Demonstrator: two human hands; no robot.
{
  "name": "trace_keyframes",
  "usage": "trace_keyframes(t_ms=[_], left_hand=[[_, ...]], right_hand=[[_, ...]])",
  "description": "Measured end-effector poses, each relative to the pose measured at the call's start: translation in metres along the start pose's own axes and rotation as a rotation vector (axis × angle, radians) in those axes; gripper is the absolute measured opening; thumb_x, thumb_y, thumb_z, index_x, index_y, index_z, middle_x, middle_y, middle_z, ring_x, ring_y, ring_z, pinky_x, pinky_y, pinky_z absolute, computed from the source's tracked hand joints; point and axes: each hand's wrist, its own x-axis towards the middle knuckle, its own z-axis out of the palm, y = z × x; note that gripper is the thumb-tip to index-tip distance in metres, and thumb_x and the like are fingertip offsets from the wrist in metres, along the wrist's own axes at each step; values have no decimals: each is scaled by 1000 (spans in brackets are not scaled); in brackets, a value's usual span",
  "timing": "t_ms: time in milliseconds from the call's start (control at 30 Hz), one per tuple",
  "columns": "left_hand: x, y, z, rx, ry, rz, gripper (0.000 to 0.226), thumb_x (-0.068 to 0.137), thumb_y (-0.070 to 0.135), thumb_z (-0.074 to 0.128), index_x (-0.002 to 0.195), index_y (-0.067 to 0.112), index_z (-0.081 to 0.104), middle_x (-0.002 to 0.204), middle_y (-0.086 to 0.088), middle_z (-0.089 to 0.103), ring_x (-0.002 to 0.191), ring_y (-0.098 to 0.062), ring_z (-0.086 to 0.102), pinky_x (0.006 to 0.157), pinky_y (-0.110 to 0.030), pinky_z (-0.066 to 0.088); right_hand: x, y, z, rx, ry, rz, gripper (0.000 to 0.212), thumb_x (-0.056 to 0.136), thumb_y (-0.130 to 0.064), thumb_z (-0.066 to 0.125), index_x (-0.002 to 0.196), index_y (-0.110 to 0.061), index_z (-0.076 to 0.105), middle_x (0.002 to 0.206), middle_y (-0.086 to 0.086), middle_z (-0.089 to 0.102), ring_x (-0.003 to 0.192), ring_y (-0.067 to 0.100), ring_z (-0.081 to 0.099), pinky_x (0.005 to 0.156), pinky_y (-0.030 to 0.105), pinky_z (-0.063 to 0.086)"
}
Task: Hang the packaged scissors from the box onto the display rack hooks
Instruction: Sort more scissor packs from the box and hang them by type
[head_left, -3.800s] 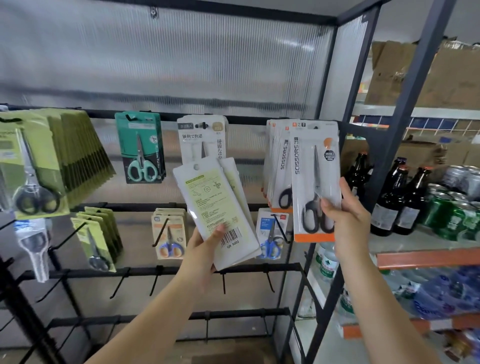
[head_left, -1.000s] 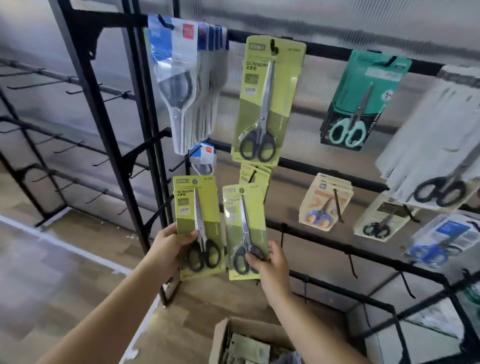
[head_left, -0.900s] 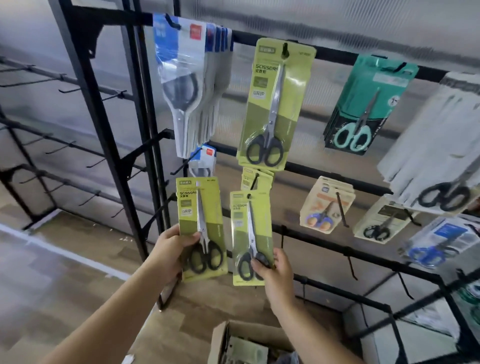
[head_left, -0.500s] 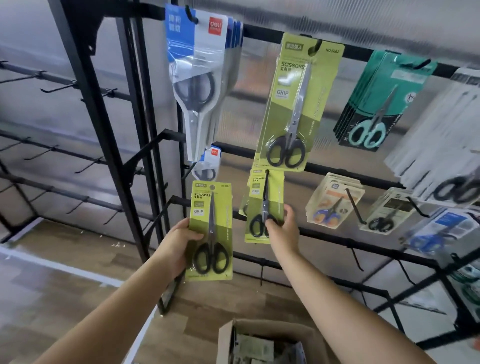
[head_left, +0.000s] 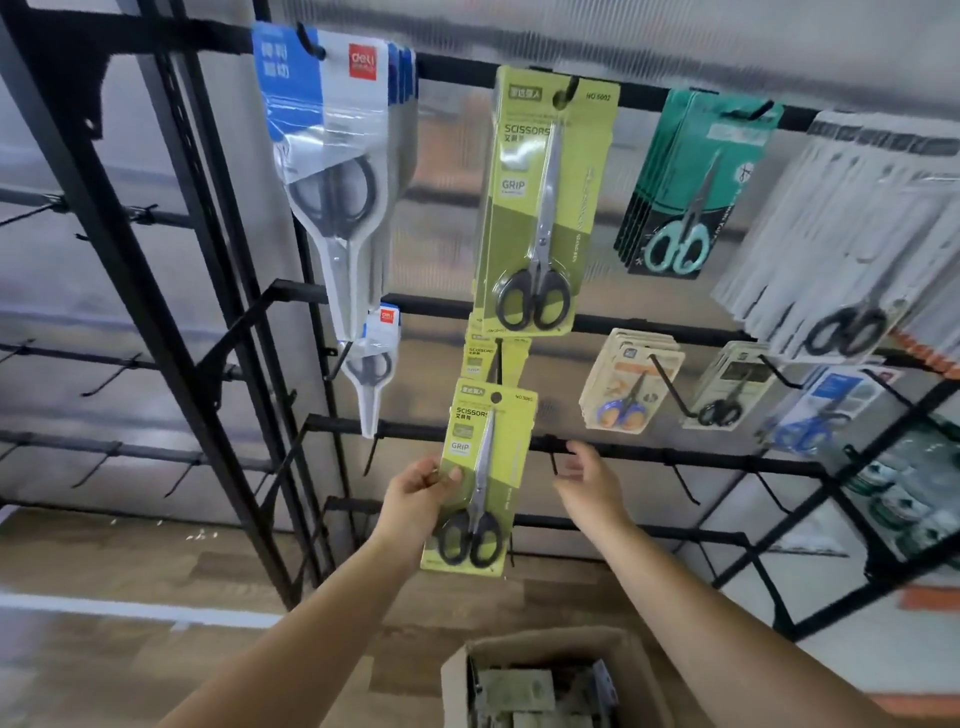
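Above our left grip (head_left: 421, 486) rises the display rack (head_left: 156, 291), black metal uprights and crossbars backed by ribbed translucent sheet, its thin hooks carrying flat carded packs. Below both grips sits the cardboard box (head_left: 550, 649), open-topped, with more packs lying inside. Our left grip pinches the small green scissors pack (head_left: 485, 478) at its left edge, thumb on the front, so the card stands upright with its round punched hole at the top. Just above that hole hang matching green packs (head_left: 491, 356) on their hook (head_left: 497, 364), beneath a larger green pack (head_left: 540, 208). Our right grip (head_left: 587, 473) is empty, fingers loosely spread, just right of the held card and near a crossbar. To do this step well, we judge we should lift the card until the hole meets the hook's upturned tip, keep the stiff, glossy card square to it, and steady the far edge with the right grip before sliding it back.
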Motion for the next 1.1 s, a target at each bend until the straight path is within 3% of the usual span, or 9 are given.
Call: trace_keyframes(t_ms=[233, 333, 467, 600, 700, 767, 867, 1000, 1100], left_hand=[[20, -7, 23, 87, 90, -31, 18, 96, 8, 52, 86, 15, 65, 83, -8, 68, 79, -29, 63, 80, -46, 54], [35, -6, 33, 128, 134, -63, 17, 96, 12, 50, 85, 17, 62, 82, -3, 65, 76, -23, 59, 77, -40, 52], [68, 0, 49, 274, 181, -31, 15, 97, 14, 43, 98, 10, 58, 85, -6, 59, 68, -15, 50, 56, -26, 40], [99, 7, 56, 557, 174, -92, 37, 102, 27, 34, 122, 0, 52, 108, -18, 59, 89, -26, 56, 76, -33, 45], [109, -6, 46, 842, 173, -158, 40, 101, 22, 36, 133, -2, 41, 127, -21, 54, 115, -34, 54, 98, -41, 45], [104, -22, 39, 994, 115, -177, 45, 99, 19, 40, 138, -1, 36, 132, -20, 50, 119, -33, 51, 95, -37, 42], [87, -49, 36, 1180, -56, -212, 36, 99, 14, 42, 131, -1, 47, 131, -18, 53, 109, -25, 55, 84, -30, 44], [53, -88, 40, 1493, -281, -308, 33, 99, 7, 43, 130, -1, 49, 136, -15, 52, 125, -27, 49, 98, -31, 40], [26, -116, 42, 1403, -249, -438, 36, 99, 8, 41, 133, 1, 50, 137, -18, 49, 129, -29, 44, 95, -26, 40]], right_hand=[[-3, 16, -19, 0, 26, 72, 45, 88, -4, 50, 132, -14, 48, 125, 8, 54, 98, 14, 50, 79, 26, 38], [-5, 21, -22, -2, 25, 94, 43, 89, -5, 52, 131, -14, 48, 124, 6, 54, 104, 17, 52, 84, 29, 42], [-10, 26, -24, -17, 11, 103, 43, 91, -6, 53, 133, -11, 46, 130, 9, 52, 117, 22, 50, 93, 30, 41], [-14, 33, -33, -72, -22, 54, 43, 92, -8, 53, 134, -10, 45, 135, 9, 50, 121, 22, 49, 89, 25, 38], [-13, 45, -45, -117, -24, 51, 44, 93, -10, 52, 136, -12, 45, 135, 8, 51, 121, 21, 50, 85, 23, 38], [-12, 59, -53, -165, -41, 63, 45, 93, -12, 52, 137, -14, 43, 136, 7, 50, 116, 18, 52, 79, 16, 38], [-11, 85, -65, -263, -103, 83, 45, 94, -11, 50, 138, -12, 42, 137, 10, 48, 101, 13, 54, 63, 6, 40], [-24, 145, -80, -560, -229, 111, 45, 94, -12, 48, 139, -15, 42, 141, 7, 45, 123, 22, 48, 94, 29, 42], [-43, 200, -93, -735, -338, 158, 46, 93, -13, 48, 139, -17, 41, 138, 6, 46, 119, 22, 51, 86, 28, 43]])
